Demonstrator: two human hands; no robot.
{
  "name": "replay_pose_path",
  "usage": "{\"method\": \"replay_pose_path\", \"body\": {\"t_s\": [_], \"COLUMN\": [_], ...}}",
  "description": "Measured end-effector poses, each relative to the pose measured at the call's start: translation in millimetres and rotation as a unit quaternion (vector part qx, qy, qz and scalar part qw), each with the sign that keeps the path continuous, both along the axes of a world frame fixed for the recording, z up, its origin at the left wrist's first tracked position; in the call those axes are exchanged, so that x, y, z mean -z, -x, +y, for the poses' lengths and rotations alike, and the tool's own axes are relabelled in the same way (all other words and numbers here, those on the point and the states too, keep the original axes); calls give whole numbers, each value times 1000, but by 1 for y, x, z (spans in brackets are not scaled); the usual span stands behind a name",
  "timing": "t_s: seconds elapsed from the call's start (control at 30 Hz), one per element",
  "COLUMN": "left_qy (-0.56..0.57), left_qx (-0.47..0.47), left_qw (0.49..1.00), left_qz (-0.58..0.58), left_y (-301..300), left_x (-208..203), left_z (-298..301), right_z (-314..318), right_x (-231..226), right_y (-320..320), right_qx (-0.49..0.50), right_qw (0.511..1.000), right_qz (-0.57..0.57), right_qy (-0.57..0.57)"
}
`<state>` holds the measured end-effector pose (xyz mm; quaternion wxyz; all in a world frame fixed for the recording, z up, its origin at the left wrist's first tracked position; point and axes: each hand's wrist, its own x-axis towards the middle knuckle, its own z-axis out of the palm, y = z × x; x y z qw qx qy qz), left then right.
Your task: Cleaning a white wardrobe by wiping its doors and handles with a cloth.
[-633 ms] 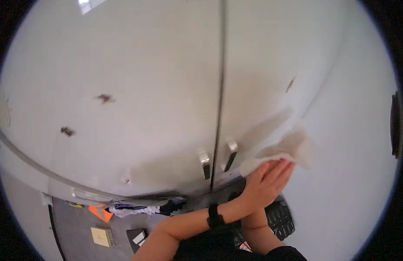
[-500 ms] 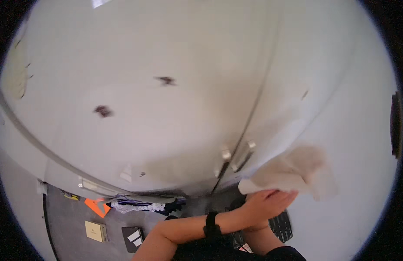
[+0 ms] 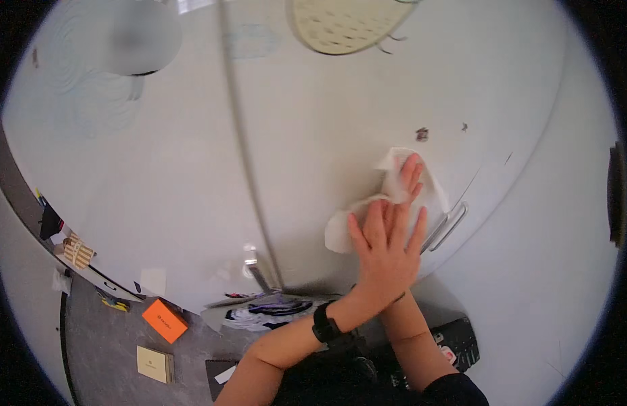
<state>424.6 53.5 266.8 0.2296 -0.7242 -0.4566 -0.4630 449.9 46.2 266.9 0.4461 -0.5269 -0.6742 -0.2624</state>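
A white cloth or tissue (image 3: 432, 189) lies crumpled against a glossy white cabinet door (image 3: 313, 128). My left hand (image 3: 388, 260), with a black watch band on its wrist, reaches across with fingers spread flat over the cloth and my other hand. Mostly hidden beneath it, my right hand (image 3: 411, 172) shows only its fingertips, pressed together on the cloth. A dark brownish stain (image 3: 422, 134) sits just above the fingertips. A smaller dark mark (image 3: 464, 126) is to its right.
Metal handles (image 3: 257, 271) are on the doors. A pale yellow drawn shape (image 3: 347, 27) is at the top. Below are dark and white fabrics (image 3: 269, 312), an orange box (image 3: 165, 321), a cream box (image 3: 155, 364) and a dark keyboard-like object (image 3: 457, 344).
The view has turned left, so door and stains now appear farther right. My hands have moved up from the lower right, bringing the cloth onto the door. My left fingers have spread.
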Motion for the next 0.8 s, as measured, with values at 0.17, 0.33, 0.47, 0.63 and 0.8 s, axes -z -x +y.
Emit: {"method": "replay_pose_path", "body": {"t_s": [0.17,0.33,0.47,0.63,0.8], "left_qy": [-8,-70,-94,-54,-43], "left_qx": [22,20,-9,-34,-55], "left_qw": [999,997,992,997,995], "left_qz": [24,-16,-86,-54,-66], "left_y": [49,99,133,161,173], "left_x": [-15,-59,-60,-54,-43], "left_z": [-22,-70,-74,-71,-63], "right_z": [-9,-26,-34,-20,-2], "right_x": [-50,-92,-97,-77,-65], "right_y": [55,105,128,151,170], "right_qx": [-161,-278,-332,-362,-388], "right_qw": [983,954,937,927,916], "right_qz": [83,109,107,95,89], "right_qy": [-6,7,19,-21,-41]}}
